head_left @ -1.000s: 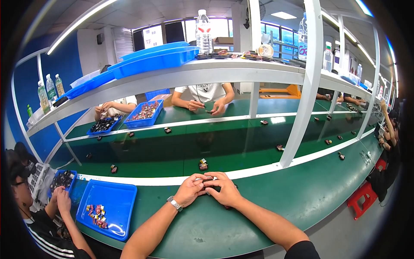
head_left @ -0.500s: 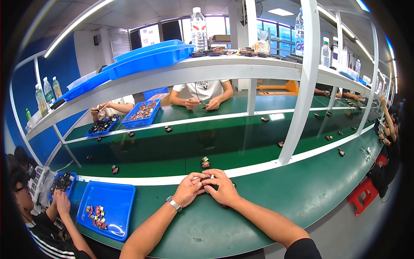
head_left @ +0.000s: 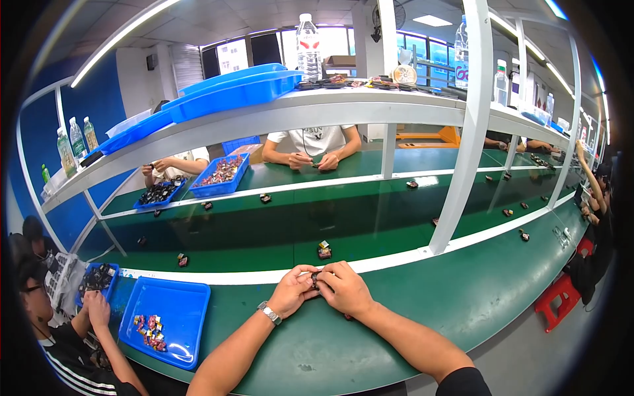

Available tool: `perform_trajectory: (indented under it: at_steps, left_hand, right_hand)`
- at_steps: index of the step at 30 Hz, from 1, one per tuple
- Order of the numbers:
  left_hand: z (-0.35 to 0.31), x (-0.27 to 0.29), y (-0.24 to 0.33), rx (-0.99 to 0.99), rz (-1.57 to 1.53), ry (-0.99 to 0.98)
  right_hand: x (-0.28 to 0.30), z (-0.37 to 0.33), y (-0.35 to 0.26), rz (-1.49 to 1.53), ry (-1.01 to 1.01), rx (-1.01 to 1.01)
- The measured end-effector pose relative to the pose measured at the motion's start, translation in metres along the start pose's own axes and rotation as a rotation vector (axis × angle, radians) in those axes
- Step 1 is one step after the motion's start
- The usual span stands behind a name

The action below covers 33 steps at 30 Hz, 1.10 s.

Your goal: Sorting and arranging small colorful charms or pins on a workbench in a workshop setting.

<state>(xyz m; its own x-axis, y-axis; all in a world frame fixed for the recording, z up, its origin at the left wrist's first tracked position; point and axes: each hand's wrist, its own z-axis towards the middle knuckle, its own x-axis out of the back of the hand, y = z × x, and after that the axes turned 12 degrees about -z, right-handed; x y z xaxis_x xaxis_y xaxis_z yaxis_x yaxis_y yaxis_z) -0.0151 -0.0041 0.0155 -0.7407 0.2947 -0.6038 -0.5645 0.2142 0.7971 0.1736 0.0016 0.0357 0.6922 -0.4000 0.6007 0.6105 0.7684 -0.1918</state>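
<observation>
Both hands meet over the green tabletop (head_left: 396,310), just in front of the white rail. Between them is a small black part (head_left: 315,280), mostly covered by fingers, so its exact kind cannot be made out. My left hand (head_left: 294,292), with a metal-band watch (head_left: 269,313) at its wrist, grips the part from the left. The fingers of my right hand (head_left: 347,292) are bent and pinch at the part from the right. A small reddish piece (head_left: 348,317) lies partly hidden under the right hand.
A blue tray (head_left: 165,297) holding several small red-and-yellow pieces (head_left: 152,333) stands left. Beyond the white rail (head_left: 370,262), similar pieces (head_left: 323,250) lie along a green belt (head_left: 264,241). A white post (head_left: 462,138) and shelf (head_left: 231,125) rise ahead. A co-worker's hands (head_left: 98,307) are at left.
My right fingers have drawn in from lying across the part to a pinch, showing more of the black part. The view has shifted a little; pieces on the belt appear farther right.
</observation>
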Motion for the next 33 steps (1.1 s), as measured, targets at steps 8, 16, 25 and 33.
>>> perform_trajectory:
  at_steps: [8,16,25,33]
  left_hand:
    - [0.0,0.0,0.001,0.01,-0.021,0.016]
    - [0.0,-0.003,0.001,0.015,-0.004,0.024]
    - [0.001,-0.004,-0.001,0.014,0.013,0.034]
    - [0.001,-0.012,-0.004,-0.077,0.089,0.135]
  right_hand:
    - [-0.003,0.001,-0.004,-0.079,0.007,0.006]
    - [-0.007,0.0,-0.005,-0.117,0.038,-0.011]
    - [-0.01,-0.001,-0.006,-0.152,0.019,-0.062]
    - [-0.011,-0.001,-0.006,-0.155,0.014,-0.048]
